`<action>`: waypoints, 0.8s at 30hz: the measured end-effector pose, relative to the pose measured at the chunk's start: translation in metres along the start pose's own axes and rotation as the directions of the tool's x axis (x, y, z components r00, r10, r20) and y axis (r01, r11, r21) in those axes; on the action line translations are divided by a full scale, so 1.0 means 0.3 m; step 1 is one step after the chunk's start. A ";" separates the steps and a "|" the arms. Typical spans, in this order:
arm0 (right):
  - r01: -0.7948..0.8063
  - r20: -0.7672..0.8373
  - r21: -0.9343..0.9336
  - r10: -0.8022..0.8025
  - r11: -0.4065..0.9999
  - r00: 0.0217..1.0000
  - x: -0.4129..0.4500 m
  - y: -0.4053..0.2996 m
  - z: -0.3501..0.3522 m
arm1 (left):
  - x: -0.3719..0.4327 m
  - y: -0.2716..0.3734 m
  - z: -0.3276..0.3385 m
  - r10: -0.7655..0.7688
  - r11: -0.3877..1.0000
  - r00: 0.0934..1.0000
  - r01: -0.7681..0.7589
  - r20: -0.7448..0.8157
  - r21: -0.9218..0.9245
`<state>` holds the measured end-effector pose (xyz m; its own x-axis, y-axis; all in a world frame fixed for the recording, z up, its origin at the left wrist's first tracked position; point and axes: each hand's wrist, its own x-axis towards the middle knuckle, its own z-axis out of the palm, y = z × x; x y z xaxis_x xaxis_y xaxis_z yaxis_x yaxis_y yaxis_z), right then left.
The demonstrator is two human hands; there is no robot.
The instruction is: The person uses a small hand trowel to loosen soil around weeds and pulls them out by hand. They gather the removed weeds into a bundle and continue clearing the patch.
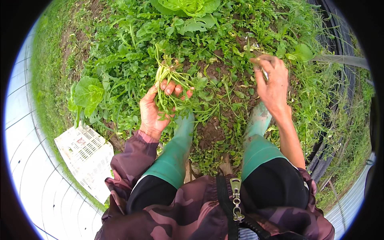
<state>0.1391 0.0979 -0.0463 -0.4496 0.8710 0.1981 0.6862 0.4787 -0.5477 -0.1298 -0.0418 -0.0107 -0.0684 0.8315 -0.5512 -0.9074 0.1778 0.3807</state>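
Observation:
My left hand (pixel 154 111), palm up, has its fingers curled around a bunch of leafy greens (pixel 165 75). The pale stems and root ends point away from me, and the leaves hang down over the palm. Off to the right, my right hand (pixel 273 81) is raised over the weedy soil with its fingers bent. A small shiny object (pixel 265 75) shows between its thumb and fingers; blur and the hand hide most of it, so its kind is unclear. Low green plants (pixel 132 51) and patches of brown soil (pixel 211 135) lie below both hands.
My green rubber boots (pixel 171 159) stand apart on the ground, with wooden legs or slats (pixel 225 165) between them. A white perforated plastic crate (pixel 87 159) is at the left. Lettuce (pixel 192 6) grows ahead, another head (pixel 88 93) at left. Dark sheeting (pixel 345 78) runs along the right.

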 end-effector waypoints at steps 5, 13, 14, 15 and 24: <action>-0.089 0.385 0.530 -0.145 0.843 0.911 0.001 -0.202 0.027 | 0.015 -0.029 0.006 -0.008 0.993 1.000 0.008 0.000 0.117; -0.264 0.427 0.564 -0.003 0.782 0.904 -0.028 -0.214 0.103 | 0.025 -0.031 0.033 0.058 0.983 0.983 -0.088 0.176 0.163; -0.136 0.309 0.449 -0.010 0.883 0.951 -0.024 -0.189 0.088 | 0.009 -0.019 0.035 0.057 0.898 0.994 -0.092 0.093 0.430; -0.051 0.230 0.337 -0.030 0.940 0.973 -0.018 -0.162 0.078 | -0.001 -0.015 0.038 0.048 0.825 0.990 -0.115 0.134 0.554; -0.146 0.080 -0.333 0.183 0.931 0.980 -0.024 0.127 -0.039 | -0.065 0.048 0.033 0.012 -0.654 0.810 -0.437 0.587 0.617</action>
<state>0.1750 0.1112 -0.0590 -0.3608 0.9322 0.0295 0.8955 0.3551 -0.2684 -0.1373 -0.0503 0.0131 0.1768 0.9842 -0.0063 0.8791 -0.1550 0.4507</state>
